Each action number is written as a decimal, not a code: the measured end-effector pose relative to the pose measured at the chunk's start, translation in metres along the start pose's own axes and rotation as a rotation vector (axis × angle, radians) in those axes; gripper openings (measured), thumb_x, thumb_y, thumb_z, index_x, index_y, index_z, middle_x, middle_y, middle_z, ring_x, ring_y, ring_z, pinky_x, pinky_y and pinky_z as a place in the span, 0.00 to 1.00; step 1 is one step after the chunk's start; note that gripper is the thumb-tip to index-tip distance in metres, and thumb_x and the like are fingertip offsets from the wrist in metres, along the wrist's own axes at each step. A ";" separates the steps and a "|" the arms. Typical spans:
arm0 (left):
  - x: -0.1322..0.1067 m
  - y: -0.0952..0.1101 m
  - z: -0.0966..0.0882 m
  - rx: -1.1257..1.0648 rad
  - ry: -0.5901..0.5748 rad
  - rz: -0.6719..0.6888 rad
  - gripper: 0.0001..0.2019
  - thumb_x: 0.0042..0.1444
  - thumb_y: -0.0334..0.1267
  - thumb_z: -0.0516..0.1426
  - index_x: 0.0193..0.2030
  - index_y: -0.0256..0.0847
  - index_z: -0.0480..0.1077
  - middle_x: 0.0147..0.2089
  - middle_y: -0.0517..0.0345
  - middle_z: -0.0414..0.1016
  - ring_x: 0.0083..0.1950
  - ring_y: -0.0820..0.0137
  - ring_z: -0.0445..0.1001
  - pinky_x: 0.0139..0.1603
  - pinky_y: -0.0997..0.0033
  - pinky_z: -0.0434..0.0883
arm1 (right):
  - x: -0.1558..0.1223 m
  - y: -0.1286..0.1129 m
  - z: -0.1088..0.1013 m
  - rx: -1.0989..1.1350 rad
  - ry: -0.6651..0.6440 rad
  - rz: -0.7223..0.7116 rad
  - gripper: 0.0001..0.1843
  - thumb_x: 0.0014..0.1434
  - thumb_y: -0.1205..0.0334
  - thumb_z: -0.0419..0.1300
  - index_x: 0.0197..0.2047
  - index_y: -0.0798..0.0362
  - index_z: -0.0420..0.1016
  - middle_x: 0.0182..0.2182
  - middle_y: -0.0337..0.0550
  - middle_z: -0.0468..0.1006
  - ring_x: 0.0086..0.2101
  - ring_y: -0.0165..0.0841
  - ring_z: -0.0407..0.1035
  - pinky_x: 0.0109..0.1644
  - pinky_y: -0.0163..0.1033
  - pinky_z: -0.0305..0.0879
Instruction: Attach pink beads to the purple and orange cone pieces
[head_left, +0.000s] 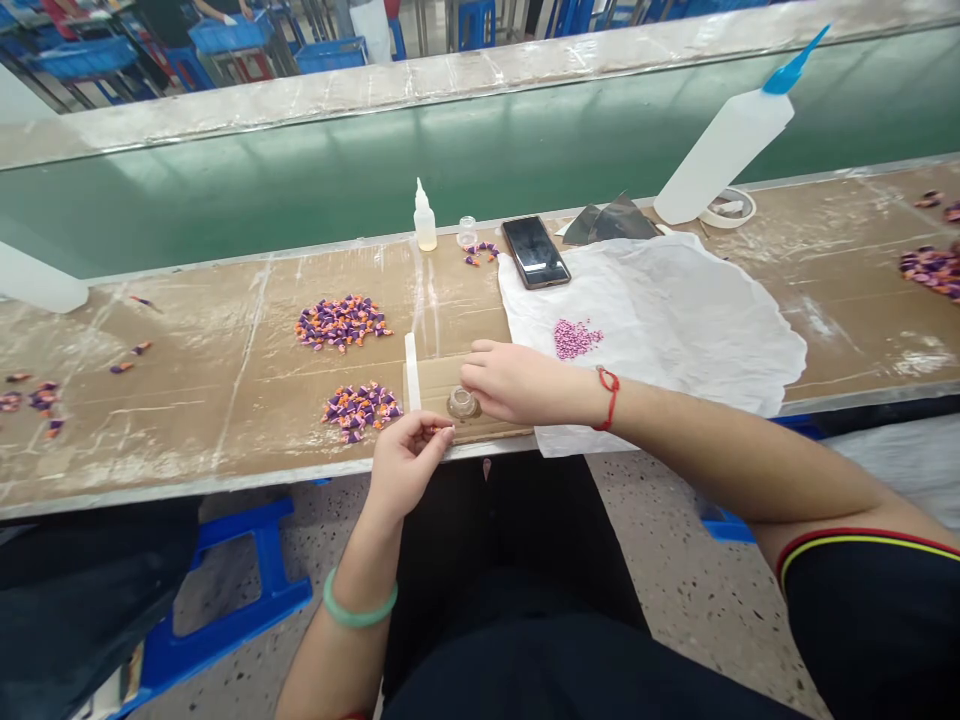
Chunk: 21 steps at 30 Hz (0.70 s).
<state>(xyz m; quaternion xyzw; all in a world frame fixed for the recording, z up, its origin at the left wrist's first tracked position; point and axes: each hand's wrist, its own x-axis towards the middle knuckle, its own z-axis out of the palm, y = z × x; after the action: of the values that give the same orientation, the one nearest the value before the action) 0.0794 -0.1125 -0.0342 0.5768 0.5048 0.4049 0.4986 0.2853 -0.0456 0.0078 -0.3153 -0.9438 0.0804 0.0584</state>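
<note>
My left hand (409,465), wearing a green bangle, pinches a tiny orange piece (436,429) between its fingertips, at the front edge of the cardboard-topped bench (217,400). My right hand (514,382), with a red string on the wrist, lies over a flat cardboard piece (431,385). Its fingertips are at the top of a small glass jar (463,403), and I cannot tell if they grip it. Two heaps of purple-and-orange pieces (361,411) lie just left of the hands. A narrow white strip (412,372) stands beside the cardboard.
A white crinkled sheet (675,330) holds a pink bead pile (577,339). Behind it are a phone (535,251), a small glue bottle (424,220) and a large blue-nozzled bottle (724,150). A green panel (375,170) rises behind the bench.
</note>
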 end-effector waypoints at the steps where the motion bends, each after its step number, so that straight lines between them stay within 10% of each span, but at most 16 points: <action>1: -0.001 -0.001 0.000 0.004 0.003 0.003 0.09 0.54 0.42 0.65 0.33 0.38 0.76 0.27 0.58 0.75 0.28 0.72 0.71 0.30 0.74 0.70 | 0.001 0.000 0.000 -0.018 -0.017 -0.009 0.09 0.62 0.72 0.56 0.30 0.52 0.65 0.28 0.44 0.69 0.35 0.38 0.59 0.37 0.41 0.54; 17: -0.002 -0.003 -0.002 -0.052 0.025 0.008 0.10 0.53 0.43 0.67 0.32 0.38 0.77 0.27 0.58 0.76 0.27 0.73 0.71 0.29 0.75 0.70 | 0.008 -0.005 -0.009 -0.053 -0.076 -0.008 0.07 0.60 0.74 0.58 0.31 0.54 0.68 0.30 0.46 0.73 0.37 0.39 0.64 0.38 0.42 0.58; 21: -0.003 -0.004 -0.001 -0.211 0.094 -0.021 0.16 0.50 0.48 0.71 0.35 0.37 0.77 0.28 0.57 0.79 0.25 0.74 0.73 0.26 0.76 0.71 | -0.001 -0.009 -0.011 0.251 0.034 0.070 0.08 0.64 0.71 0.54 0.32 0.53 0.65 0.30 0.43 0.75 0.33 0.34 0.68 0.38 0.39 0.64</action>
<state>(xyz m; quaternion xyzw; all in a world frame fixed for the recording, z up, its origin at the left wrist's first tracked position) 0.0773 -0.1157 -0.0374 0.4962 0.4882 0.4768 0.5366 0.2825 -0.0520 0.0203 -0.3395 -0.9136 0.1946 0.1105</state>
